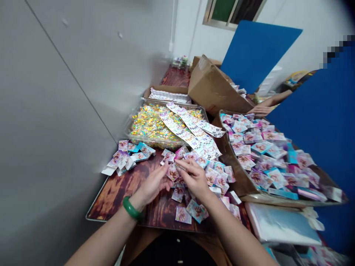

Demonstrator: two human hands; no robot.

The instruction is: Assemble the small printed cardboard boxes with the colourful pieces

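Note:
Over the middle of the table, my left hand (pixel 155 184), with a green bangle (pixel 132 209) at the wrist, has its thumb and fingers closed on a small printed box (pixel 172 173). My right hand (pixel 195 176) is beside it, thumb and fingertips pinched together at the box's upper right edge; whatever is between them is too small to make out. Under and around both hands lies a pile of similar boxes (pixel 197 210), white, purple, pink and blue with a hand picture. Behind them, printed sticker strips (pixel 191 133) drape over a clear tray (pixel 138 142) of small yellow-and-orange wrapped pieces.
A group of boxes (pixel 122 160) sits at the left by a grey wall (pixel 69 129). On the right stand a large carton (pixel 235 173) full of boxes and a stack of clear plastic bags (pixel 283 223). Another person's hand (pixel 262 110) reaches beside a tilted carton (pixel 208 87).

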